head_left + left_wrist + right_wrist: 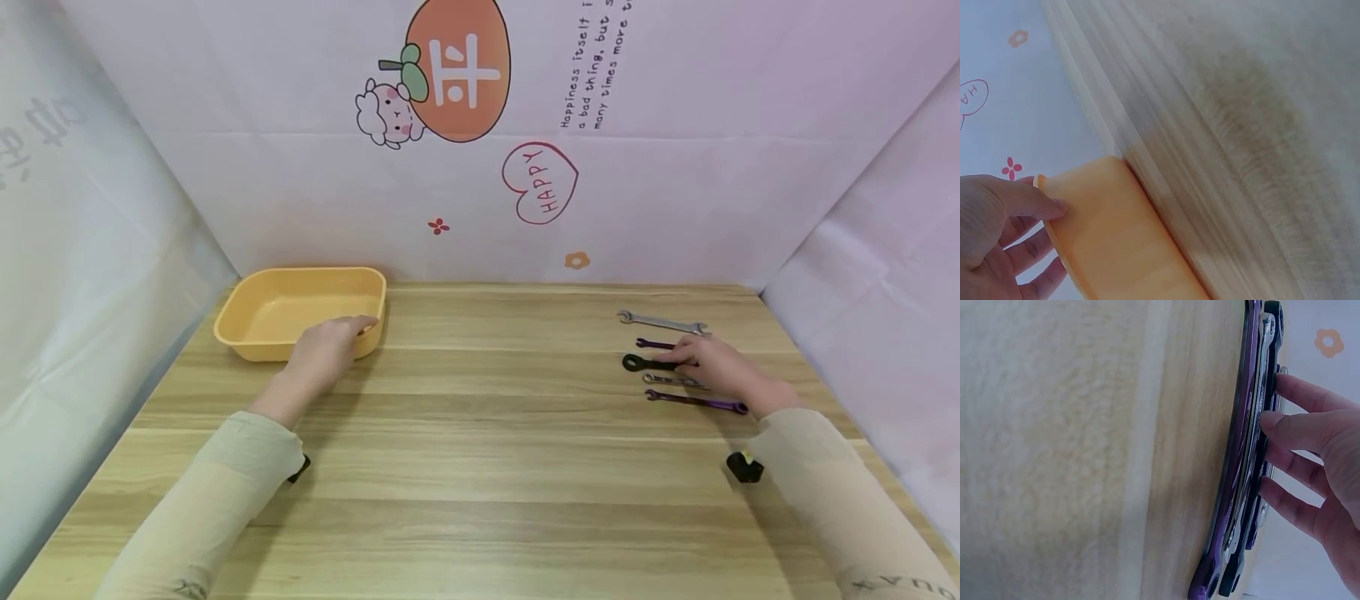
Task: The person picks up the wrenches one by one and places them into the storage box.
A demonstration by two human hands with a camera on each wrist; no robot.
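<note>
My left hand (pixel 324 354) grips the right rim of a yellow plastic basin (pixel 255 352) at the back left; in the left wrist view the thumb lies on its outer wall (pixel 1116 231) and the fingers curl over the rim. On the right, my right hand (pixel 716 367) pinches a black ratchet wrench (pixel 637 362) lying in a row of wrenches. Beyond it are a small dark purple wrench (pixel 654 343) and a long silver open-ended wrench (pixel 663 323). Nearer lie a small silver wrench (pixel 663 380) and a longer purple wrench (pixel 693 401). My right hand partly covers the row.
The wood-grain table (pixel 510 467) meets a white printed cloth backdrop (pixel 285 200) right behind the basin. White cloth also hangs at the left and right sides. A small black piece (pixel 745 467) shows by the right sleeve, and another (pixel 298 468) by the left sleeve.
</note>
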